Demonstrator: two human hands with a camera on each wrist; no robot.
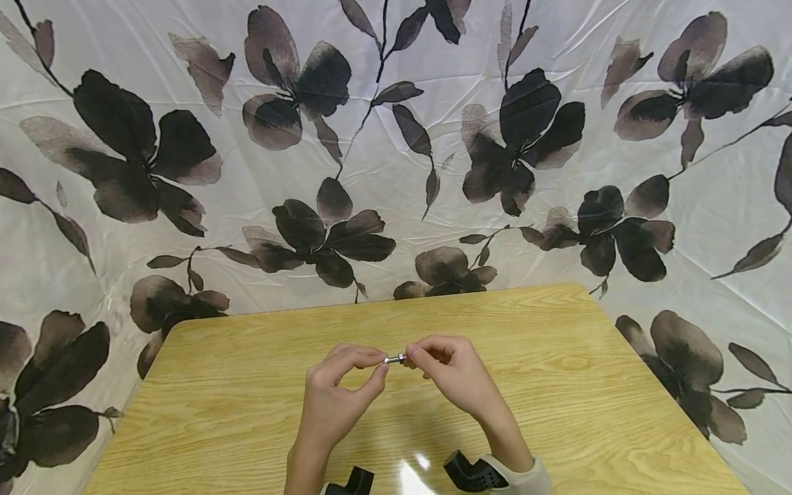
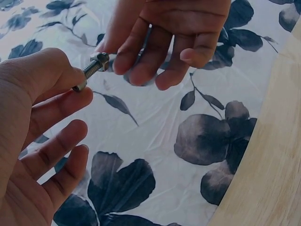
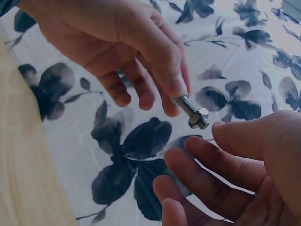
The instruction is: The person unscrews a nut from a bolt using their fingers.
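A small silver bolt (image 1: 392, 359) lies nearly level between the two hands, above the table. My left hand (image 1: 340, 392) pinches it at the head end between thumb and index finger, the other fingers loosely bent. Toward the bolt's far end sits a hex nut (image 3: 197, 118), with a short bit of thread showing beyond it. My right hand (image 1: 454, 371) is close by that end. In the right wrist view, its thumb (image 3: 235, 136) and curved fingers stand apart, with a gap between them and the nut. The bolt's head is partly hidden by the left fingertips.
Below the hands is a yellow wood-grain table (image 1: 247, 385). A white cloth with dark flowers (image 1: 433, 172) hangs behind and along both sides of it. Black wrist mounts (image 1: 473, 473) sit on both forearms, and light glares off the tabletop near the front.
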